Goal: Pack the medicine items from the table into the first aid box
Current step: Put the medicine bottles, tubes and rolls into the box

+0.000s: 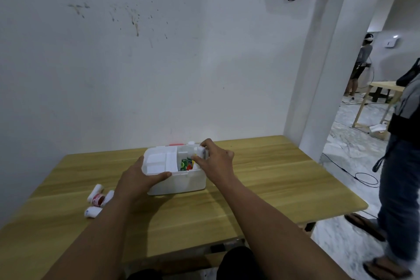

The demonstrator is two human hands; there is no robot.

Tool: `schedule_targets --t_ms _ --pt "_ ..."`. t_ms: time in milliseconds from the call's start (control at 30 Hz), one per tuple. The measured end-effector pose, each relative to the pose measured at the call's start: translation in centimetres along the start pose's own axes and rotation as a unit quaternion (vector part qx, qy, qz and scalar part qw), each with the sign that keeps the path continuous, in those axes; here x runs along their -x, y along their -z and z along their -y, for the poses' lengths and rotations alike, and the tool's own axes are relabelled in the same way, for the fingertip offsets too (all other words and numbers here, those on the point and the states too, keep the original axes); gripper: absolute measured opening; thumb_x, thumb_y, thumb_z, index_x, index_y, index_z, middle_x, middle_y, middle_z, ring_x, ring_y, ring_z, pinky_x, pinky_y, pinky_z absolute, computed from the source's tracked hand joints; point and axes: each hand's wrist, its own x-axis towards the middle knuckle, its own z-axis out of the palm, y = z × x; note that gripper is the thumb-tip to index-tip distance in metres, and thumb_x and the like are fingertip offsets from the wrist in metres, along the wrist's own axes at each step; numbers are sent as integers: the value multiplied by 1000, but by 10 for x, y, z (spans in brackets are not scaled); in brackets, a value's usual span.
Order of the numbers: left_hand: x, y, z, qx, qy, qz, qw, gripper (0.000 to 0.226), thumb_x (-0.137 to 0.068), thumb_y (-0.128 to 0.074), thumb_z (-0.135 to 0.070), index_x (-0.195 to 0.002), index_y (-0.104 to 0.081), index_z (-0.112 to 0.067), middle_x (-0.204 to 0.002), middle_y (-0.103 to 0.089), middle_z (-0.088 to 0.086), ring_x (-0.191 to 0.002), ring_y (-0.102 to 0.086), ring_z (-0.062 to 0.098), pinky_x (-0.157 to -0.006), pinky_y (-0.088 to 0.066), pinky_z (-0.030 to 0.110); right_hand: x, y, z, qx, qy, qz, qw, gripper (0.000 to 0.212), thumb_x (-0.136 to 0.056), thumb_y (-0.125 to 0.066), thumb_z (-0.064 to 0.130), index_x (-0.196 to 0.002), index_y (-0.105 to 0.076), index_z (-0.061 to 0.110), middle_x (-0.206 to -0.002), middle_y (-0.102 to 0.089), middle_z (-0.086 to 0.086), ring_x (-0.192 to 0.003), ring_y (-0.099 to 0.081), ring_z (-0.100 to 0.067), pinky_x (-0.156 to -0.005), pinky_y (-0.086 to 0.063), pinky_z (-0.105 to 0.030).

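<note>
A white first aid box (181, 183) stands open in the middle of the wooden table (261, 188). Its left part holds a white divider tray; its right compartment holds colourful green, red and yellow packets (186, 164). My left hand (138, 179) grips the box's near left rim. My right hand (214, 158) is at the box's right rim, pinching a small white bottle (201, 151) just above the right compartment. Several small white bottles (97, 200), one with a red label, lie on the table to the left of the box.
The table's far edge meets a white wall. A person in jeans and sandals (400, 177) stands right of the table. Cables (363, 177) lie on the floor there. Another person and a wooden table (381, 88) are seen through the doorway.
</note>
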Motion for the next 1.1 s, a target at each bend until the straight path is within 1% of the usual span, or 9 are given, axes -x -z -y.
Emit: schedule_targets --t_ms 233,367,433,567,700,800,900,1000,1100 --pt "-1 0 1 -13 -4 -4 1000 101 -63 -84 -65 -148 -43 -29 -142 -58 3 -121 -56 30 -85 -54 43 1 -2 -4 95 87 15 992 37 -93 -55 61 -108 -76 34 -115 -66 10 -107 -60 -11 -96 -29 -43" --pt "-1 0 1 -7 -6 1 1000 101 -63 -84 -66 -148 -43 -31 -142 -58 2 -122 -56 30 -85 -55 44 3 -6 -13 100 120 -9 988 26 -95 -59 50 -98 -76 30 -106 -66 9 -100 -61 -12 -98 -37 -47" --pt "0 1 0 0 -5 0 1000 101 -63 -84 -65 -148 -43 -31 -142 -58 2 -122 -55 30 -86 -55 44 4 -6 -16 90 118 2 989 27 -95 -60 50 -93 -78 30 -102 -66 9 -98 -60 -11 -95 -38 -46" --pt "3 2 -2 19 1 2 1000 98 -63 -85 -63 -147 -44 -32 -141 -58 1 -122 -55 28 -89 -55 44 0 -2 -16 -3 90 3 996 32 -94 -57 54 -104 -74 29 -107 -64 9 -104 -60 -12 -93 -44 -48" --pt "6 7 -7 17 -5 21 1000 99 -65 -81 -67 -149 -42 -33 -143 -56 -2 -123 -54 25 -89 -53 41 -8 6 -13 -84 6 64 994 73 -77 -66 75 -136 -55 33 -132 -57 6 -125 -54 -14 -104 -47 -46" --pt "7 18 -7 -5 24 3 1000 105 -72 -62 -82 -157 -33 -28 -150 -52 4 -131 -52 30 -99 -49 46 -14 11 -10 -116 -48 175 976 116 -63 -83 71 -157 -32 28 -160 -35 0 -145 -37 -21 -114 -37 -40" --pt "3 39 4 -33 48 -64 996 90 -83 -49 -81 -154 -40 -27 -141 -60 5 -127 -56 29 -100 -47 45 -22 7 -14 -134 -74 234 960 137 -51 -89 70 -162 -21 26 -164 -29 1 -148 -33 -23 -117 -35 -41" --pt "0 62 24 -127 46 -106 985 57 -94 -57 -54 -143 -55 -25 -131 -67 2 -117 -62 25 -92 -51 41 -23 2 -19 -163 -63 264 949 108 -54 -92 64 -146 -42 40 -143 -53 18 -135 -52 -17 -103 -48 -34" --pt "-3 83 46 -206 82 -103 970 46 -94 -59 -37 -138 -61 -23 -132 -65 5 -117 -62 27 -90 -53 41 -20 1 -19 -202 -40 263 942 81 -60 -94 55 -125 -46 53 -117 -58 33 -111 -61 -2 -88 -49 -25"
